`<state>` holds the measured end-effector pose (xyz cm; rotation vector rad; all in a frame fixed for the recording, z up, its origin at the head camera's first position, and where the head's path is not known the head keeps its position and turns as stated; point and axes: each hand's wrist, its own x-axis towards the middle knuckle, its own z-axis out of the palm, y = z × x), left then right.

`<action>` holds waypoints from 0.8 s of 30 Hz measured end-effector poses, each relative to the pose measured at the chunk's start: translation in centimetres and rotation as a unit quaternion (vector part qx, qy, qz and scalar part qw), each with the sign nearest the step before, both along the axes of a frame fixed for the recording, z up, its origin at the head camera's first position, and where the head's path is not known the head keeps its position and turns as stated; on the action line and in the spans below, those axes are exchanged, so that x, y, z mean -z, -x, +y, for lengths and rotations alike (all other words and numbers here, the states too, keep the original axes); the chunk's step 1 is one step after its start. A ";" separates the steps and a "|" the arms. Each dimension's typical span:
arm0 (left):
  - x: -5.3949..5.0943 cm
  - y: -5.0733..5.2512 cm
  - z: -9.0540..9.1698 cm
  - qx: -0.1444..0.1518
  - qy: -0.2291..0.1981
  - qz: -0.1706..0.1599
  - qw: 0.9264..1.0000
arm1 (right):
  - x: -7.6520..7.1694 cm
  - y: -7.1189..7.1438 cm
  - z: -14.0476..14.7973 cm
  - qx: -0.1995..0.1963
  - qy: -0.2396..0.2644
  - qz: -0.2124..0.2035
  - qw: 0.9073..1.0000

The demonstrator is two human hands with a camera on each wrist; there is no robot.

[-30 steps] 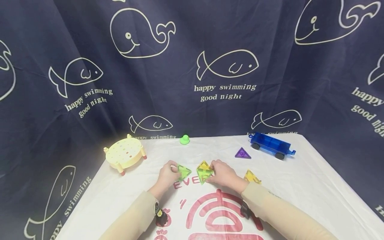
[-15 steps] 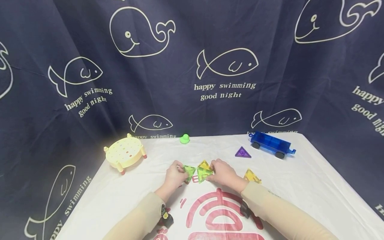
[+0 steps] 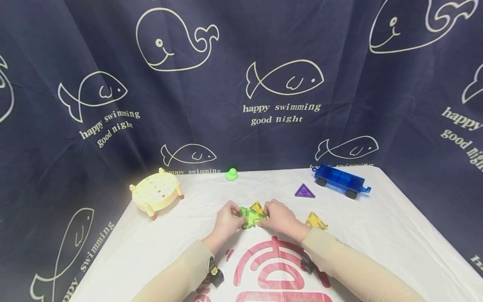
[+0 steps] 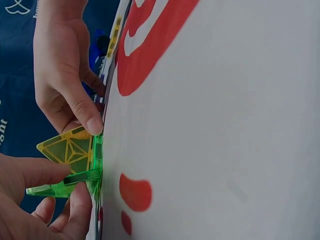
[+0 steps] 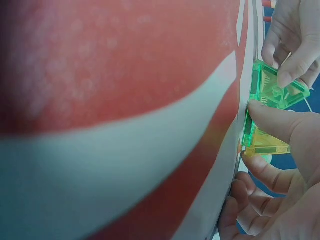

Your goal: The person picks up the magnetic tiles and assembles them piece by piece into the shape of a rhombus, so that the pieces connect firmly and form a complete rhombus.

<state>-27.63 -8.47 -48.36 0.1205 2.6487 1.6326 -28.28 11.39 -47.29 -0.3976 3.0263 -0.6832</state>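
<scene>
Between thumb and fingers, my left hand (image 3: pixel 225 221) pinches a translucent green triangular magnetic tile (image 5: pixel 295 95). That tile stands tilted up from the table, one edge against a second green tile (image 4: pixel 98 150). The second tile lies low, joined to a raised yellow triangular tile (image 4: pixel 70 150). My right hand (image 3: pixel 281 217) grips this joined pair from the right; its thumb (image 5: pixel 272 117) is on the green tile and its index fingertip is by the yellow one. Fingers hide parts of the tiles.
Another yellow tile (image 3: pixel 316 221) sits beside the right forearm. Farther back are a purple triangle tile (image 3: pixel 305 191), a blue wheeled car base (image 3: pixel 341 180) and a small green duck (image 3: pixel 232 174). A cream footed pegboard (image 3: pixel 156 191) stands at left on the white tablecloth (image 3: pixel 166 247).
My left hand has moved right with its green tile, which now meets the joined green and yellow tiles. The right hand has stayed nearly in place.
</scene>
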 end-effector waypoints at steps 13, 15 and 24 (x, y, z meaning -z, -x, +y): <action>0.3 0.7 0.2 0.024 0.015 0.007 1.000 | 0.3 0.3 0.0 -0.001 -0.004 -0.006 1.000; 0.3 0.8 0.2 0.029 0.020 0.012 0.999 | 0.4 0.3 0.0 -0.002 -0.004 -0.005 1.000; 0.3 1.0 0.3 0.035 0.040 0.017 0.998 | 0.3 0.2 0.1 -0.004 0.002 -0.005 1.000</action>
